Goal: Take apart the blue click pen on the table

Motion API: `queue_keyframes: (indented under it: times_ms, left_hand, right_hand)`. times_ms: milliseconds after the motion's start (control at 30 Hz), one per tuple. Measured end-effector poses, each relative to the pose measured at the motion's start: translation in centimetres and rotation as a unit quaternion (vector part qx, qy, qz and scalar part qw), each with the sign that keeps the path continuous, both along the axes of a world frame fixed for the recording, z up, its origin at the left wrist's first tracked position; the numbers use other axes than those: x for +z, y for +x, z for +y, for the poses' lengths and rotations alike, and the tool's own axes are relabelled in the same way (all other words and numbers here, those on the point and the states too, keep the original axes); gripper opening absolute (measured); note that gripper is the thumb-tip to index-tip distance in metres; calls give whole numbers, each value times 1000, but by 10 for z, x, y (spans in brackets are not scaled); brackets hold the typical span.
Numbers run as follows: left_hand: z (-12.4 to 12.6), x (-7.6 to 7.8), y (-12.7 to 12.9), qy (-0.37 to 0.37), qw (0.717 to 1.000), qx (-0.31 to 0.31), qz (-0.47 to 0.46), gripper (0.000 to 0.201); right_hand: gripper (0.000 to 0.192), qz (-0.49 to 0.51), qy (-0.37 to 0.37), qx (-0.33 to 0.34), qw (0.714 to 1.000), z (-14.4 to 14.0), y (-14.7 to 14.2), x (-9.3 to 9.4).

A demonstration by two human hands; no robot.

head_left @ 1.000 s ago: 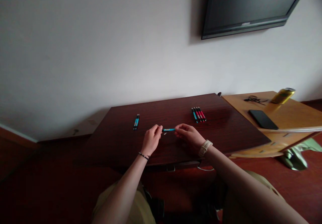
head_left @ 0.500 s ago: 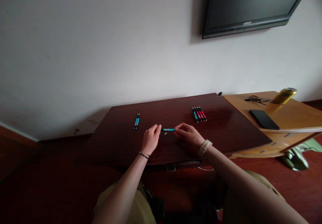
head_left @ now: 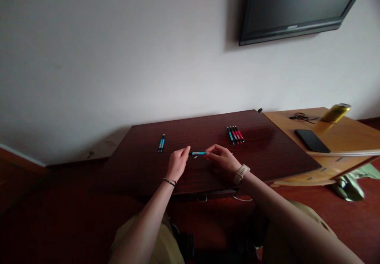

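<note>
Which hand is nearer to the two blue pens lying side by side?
Left. The left hand is just right of the two blue pens, slightly nearer the camera; the right hand is farther right, beyond the held pen.

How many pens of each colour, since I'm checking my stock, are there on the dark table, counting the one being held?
Blue pens: 4 (2 at left, 1 held, 1 in the right group)
Red pens: 3
Total: 7

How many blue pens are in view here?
4: a side-by-side pair on the dark table's left, a pen held between the left hand and right hand, and the leftmost pen beside the red pens. The hands could hide more.
</note>
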State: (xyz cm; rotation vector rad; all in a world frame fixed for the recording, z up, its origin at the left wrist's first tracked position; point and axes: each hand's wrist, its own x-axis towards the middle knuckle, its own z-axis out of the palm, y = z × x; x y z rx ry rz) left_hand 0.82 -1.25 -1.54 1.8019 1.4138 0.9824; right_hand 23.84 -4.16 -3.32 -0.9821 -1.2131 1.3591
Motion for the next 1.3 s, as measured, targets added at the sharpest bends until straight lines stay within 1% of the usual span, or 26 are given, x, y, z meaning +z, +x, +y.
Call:
queue_keyframes:
  times_ms: [100, 167, 267, 367, 467, 600, 667, 867, 967, 1067, 1200, 1300]
  left_hand:
    - [-3, 2, 2, -22, 999, -16, -38, 57]
    - [-5, 3, 2, -13, 999, -25, -47, 52]
    - [-5, 5, 1, 19, 999, -31, -34, 41]
    - [-4, 5, -1, 38, 999, -20, -3, 37]
    - [-3, 4, -2, 35, 999, -15, 5, 36]
    - [-4, 3, -2, 26, 999, -35, -7, 31]
    - [-4, 3, -2, 29, 999, -33, -6, 32]
    - [-3, 2, 0, 31, 999, -8, -1, 46]
    - [-3, 2, 0, 18, 999, -21, -25, 43]
    - [-3, 2, 0, 26, 999, -35, -23, 38]
    - [-2, 3, -1, 50, 999, -7, 12, 44]
    - [-2, 3, 0, 51, 998, 11, 31, 50]
  right_hand:
    - [41, 12, -8, -4, 1000, 1, 1, -1]
    - [41, 19, -10, -9, 1000, 1, 2, -2]
    - [41, 16, -1, -12, 1000, 1, 2, -1]
    - [42, 16, -8, -15, 1000, 1, 2, -1]
    - [42, 27, -17, -18, 999, 1, 2, -1]
    - [41, 38, -28, -16, 999, 0, 1, -1]
    - [40, 39, -29, -14, 999, -1, 1, 0]
    - [41, 29, -25, -9, 999, -1, 1, 0]
    - [42, 27, -28, -7, 999, 0, 2, -1]
    - [42, 22, -30, -8, 999, 0, 2, -1]
    - [41, 20, -35, -4, 999, 0, 1, 0]
    - [42, 23, -36, -5, 999, 0, 1, 0]
